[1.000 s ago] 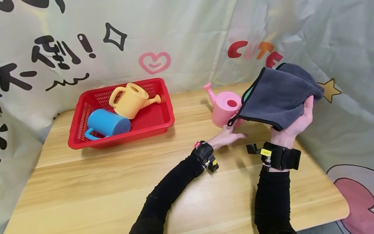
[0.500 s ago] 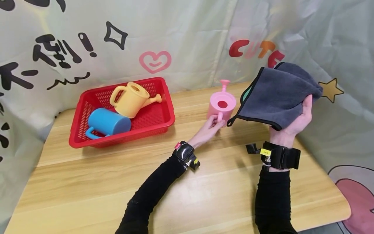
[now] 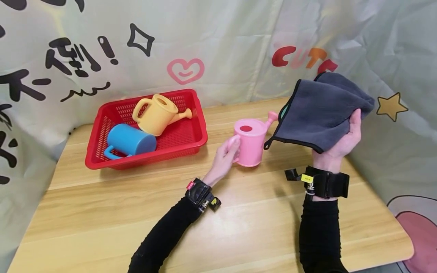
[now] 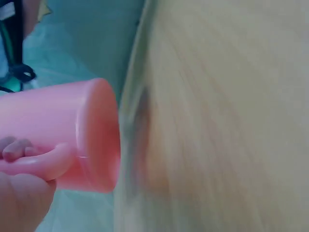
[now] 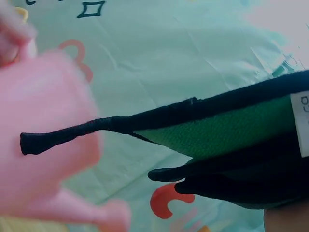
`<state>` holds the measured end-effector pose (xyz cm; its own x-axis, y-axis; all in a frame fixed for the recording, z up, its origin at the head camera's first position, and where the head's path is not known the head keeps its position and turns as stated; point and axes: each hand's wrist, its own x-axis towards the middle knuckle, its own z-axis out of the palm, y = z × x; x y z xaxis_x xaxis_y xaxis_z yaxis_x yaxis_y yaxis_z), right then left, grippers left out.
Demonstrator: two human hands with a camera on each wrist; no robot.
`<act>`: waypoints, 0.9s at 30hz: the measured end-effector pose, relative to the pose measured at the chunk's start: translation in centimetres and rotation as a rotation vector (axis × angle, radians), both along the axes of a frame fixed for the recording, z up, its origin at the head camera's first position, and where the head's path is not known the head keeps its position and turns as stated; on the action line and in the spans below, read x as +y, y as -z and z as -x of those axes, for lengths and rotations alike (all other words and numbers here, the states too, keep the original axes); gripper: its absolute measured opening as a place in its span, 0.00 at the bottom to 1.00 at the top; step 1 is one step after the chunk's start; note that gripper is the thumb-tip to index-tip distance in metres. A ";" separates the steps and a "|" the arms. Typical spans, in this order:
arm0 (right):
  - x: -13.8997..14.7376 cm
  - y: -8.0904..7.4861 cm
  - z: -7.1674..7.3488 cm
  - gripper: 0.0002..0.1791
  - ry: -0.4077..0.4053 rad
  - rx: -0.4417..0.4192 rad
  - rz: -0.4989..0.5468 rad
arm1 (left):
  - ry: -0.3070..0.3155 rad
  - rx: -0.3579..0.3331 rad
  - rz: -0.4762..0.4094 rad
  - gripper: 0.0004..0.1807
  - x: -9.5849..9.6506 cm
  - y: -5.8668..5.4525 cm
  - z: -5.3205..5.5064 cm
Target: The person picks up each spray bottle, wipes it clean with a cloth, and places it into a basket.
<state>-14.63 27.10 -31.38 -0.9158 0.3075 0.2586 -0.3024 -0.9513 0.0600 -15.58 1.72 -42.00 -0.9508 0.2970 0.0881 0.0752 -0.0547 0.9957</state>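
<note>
A pink watering can (image 3: pixel 250 148) is in my left hand (image 3: pixel 222 162), whose fingers and thumb wrap its handle. In the left wrist view the can's base (image 4: pixel 102 137) is raised off the table, and its spout points right, towards the cloth. My right hand (image 3: pixel 342 143) holds up a dark grey cloth (image 3: pixel 315 113) with black edging, thumb in front; most of the other fingers are hidden behind it. The cloth's green inner side (image 5: pixel 231 128) and a hanging loop (image 5: pixel 63 137) show in the right wrist view. The spout's tip is close beside the cloth.
A red plastic basket (image 3: pixel 172 151) stands on the wooden table (image 3: pixel 136 223) at the back left. In it lie a yellow watering can (image 3: pixel 155 118) and a blue vessel with a handle (image 3: pixel 131 140). A printed curtain (image 3: pixel 225 49) hangs behind the table.
My left hand has taken the pink watering can by its handle, turned its spout from the left round to the right, and lifted it. The right hand and cloth stay nearly still.
</note>
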 end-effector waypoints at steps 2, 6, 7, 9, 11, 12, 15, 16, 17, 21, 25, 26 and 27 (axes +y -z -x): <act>-0.8 -0.1 0.1 0.29 0.004 0.011 -0.035 | -0.014 -0.031 -0.119 0.15 -0.5 -0.7 -0.5; -3.2 0.2 0.5 0.25 0.121 -0.059 -0.185 | -0.016 -0.034 -0.295 0.17 -1.5 -2.5 -1.6; -4.0 0.4 0.7 0.23 0.178 -0.092 -0.254 | -0.017 -0.031 -0.327 0.17 -1.8 -3.0 -1.8; -5.6 1.3 1.1 0.19 0.296 -0.163 -0.429 | -0.014 -0.025 -0.383 0.17 -2.1 -3.7 -2.2; -7.3 2.4 1.5 0.15 0.398 -0.220 -0.627 | -0.003 -0.030 -0.427 0.17 -2.4 -4.3 -2.5; -8.1 3.0 1.7 0.14 0.438 -0.233 -0.724 | 0.001 -0.038 -0.440 0.16 -2.4 -4.5 -2.6; -10.5 4.7 2.0 0.16 0.522 -0.195 -1.025 | 0.008 -0.051 -0.446 0.18 -2.8 -4.8 -2.9; -11.2 5.1 1.9 0.17 0.545 -0.178 -1.122 | 0.001 -0.056 -0.442 0.18 -2.9 -4.8 -2.9; -11.8 5.6 2.0 0.18 0.567 -0.145 -1.202 | -0.010 -0.063 -0.438 0.18 -3.0 -4.7 -3.0; -13.7 6.6 2.1 0.24 0.651 0.000 -1.420 | -0.065 -0.081 -0.432 0.18 -3.7 -4.3 -3.1; -15.4 7.2 2.2 0.28 0.753 0.126 -1.461 | -0.085 -0.082 -0.435 0.18 -4.3 -4.2 -3.1; -15.8 7.4 2.2 0.28 0.802 0.147 -1.476 | -0.085 -0.081 -0.442 0.18 -4.3 -4.2 -3.0; -16.2 7.5 2.1 0.28 0.851 0.162 -1.494 | -0.090 -0.080 -0.444 0.18 -4.4 -4.2 -3.0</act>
<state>-16.76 10.86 -38.85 -0.5746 0.0808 0.8144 -0.7906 0.2025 -0.5779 -12.61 -2.64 -37.79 -0.9801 0.1629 0.1135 0.0231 -0.4741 0.8802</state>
